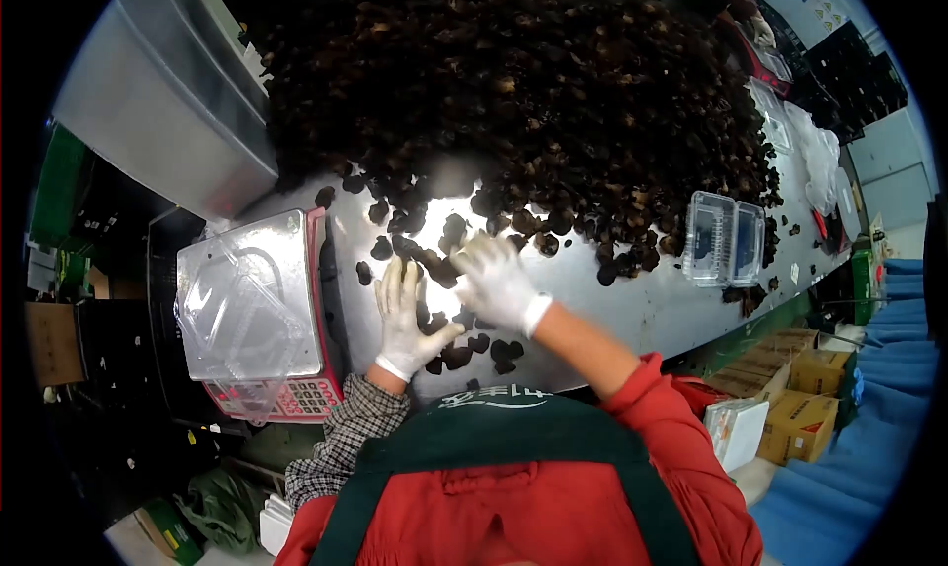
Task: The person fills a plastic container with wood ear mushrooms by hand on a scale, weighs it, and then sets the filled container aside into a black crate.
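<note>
Both my hands wear thin white gloves and are low over the metal table [632, 314], among loose dark brown pieces that look like mushrooms or wood ear fungus. My left hand [403, 321] is open, fingers stretched forward and thumb spread to the right, beside a few dark pieces [434, 265]. To its right, my right hand [499, 284] reaches in among the pieces at the near edge of the pile. Its fingers are smeared by motion, so whether they grip a piece cannot be made out. More loose pieces [506, 353] lie between my hands and my apron.
A large pile of the dark pieces [533, 92] covers the far table. At left stand a red-framed scale [247, 299] with plastic on its plate and a grey metal bin [173, 102]. An open clear plastic clamshell box [724, 240] sits right. Another person's gloved hand [761, 31] shows far right.
</note>
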Tool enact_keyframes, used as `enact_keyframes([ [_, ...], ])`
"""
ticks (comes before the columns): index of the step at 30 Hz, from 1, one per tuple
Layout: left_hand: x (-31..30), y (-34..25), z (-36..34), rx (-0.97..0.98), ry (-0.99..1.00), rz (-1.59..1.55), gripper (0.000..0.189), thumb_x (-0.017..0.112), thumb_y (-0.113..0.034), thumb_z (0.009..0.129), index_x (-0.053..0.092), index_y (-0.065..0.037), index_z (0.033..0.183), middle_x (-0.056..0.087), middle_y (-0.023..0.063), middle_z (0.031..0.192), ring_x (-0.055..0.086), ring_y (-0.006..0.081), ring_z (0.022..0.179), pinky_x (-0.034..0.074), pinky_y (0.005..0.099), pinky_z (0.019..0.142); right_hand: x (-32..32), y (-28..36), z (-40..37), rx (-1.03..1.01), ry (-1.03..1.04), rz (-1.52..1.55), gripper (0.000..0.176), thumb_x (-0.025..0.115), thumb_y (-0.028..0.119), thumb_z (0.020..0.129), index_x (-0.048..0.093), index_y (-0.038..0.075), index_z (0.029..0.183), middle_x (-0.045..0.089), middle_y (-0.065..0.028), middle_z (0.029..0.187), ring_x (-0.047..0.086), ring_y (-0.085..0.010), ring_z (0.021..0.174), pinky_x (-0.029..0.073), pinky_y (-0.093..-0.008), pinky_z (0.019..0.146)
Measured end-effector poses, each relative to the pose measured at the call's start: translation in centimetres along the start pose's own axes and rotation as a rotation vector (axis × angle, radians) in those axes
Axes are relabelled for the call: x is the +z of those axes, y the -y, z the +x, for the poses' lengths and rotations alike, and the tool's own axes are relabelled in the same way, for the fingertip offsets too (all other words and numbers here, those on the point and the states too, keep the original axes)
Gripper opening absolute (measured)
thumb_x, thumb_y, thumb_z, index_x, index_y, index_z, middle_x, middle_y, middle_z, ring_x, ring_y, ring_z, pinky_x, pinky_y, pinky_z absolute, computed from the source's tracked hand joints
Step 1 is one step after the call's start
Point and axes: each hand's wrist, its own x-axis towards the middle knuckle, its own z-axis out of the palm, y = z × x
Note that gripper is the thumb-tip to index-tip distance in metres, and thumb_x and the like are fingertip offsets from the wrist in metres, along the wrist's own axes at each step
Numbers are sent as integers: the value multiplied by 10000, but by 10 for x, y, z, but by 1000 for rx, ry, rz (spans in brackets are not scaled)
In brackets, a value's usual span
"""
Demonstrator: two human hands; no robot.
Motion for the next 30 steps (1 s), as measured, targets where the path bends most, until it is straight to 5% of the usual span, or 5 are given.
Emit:
enact_keyframes([
  [4,-15,-12,11,30,-95,-23,964,748,-474,691,323,-40,1440,242,270,1483,225,428,1372,152,549,1118,-18,34,-59,-280,-78,299,316,630,204,806,610,51,1082,558,-154,1168,510,-308,1161,388,-514,1011],
  [12,19,1,144,-355,136,381,896,640,-619,736,334,-199,1466,-19,259,1544,-15,418,1432,42,640,1098,-31,-62,46,180,-236,-129,451,555,285,890,515,73,1286,395,-224,1401,361,-375,1292,301,-495,1069],
  [16,30,22,114,-283,85,176,493,699,-371,743,615,-98,1145,253,259,1466,262,426,1333,203,539,1100,-19,-43,8,129,-89,-68,483,537,324,902,501,50,1299,374,-255,1412,348,-392,1308,273,-501,1083],
  [20,7,-21,26,-6,3,88,180,680,-146,720,587,-104,868,484,133,1158,432,343,1118,320,485,968,-34,8,-68,-38,-19,243,399,650,182,796,561,44,1159,474,-208,1286,449,-376,1191,376,-494,997],
  [30,-14,18,20,-270,-216,284,735,745,-316,727,449,-67,1352,238,261,1466,279,425,1301,213,541,1078,5,-8,101,-121,-124,92,397,633,245,807,574,46,1146,552,-165,1210,530,-327,1079,436,-457,913],
])
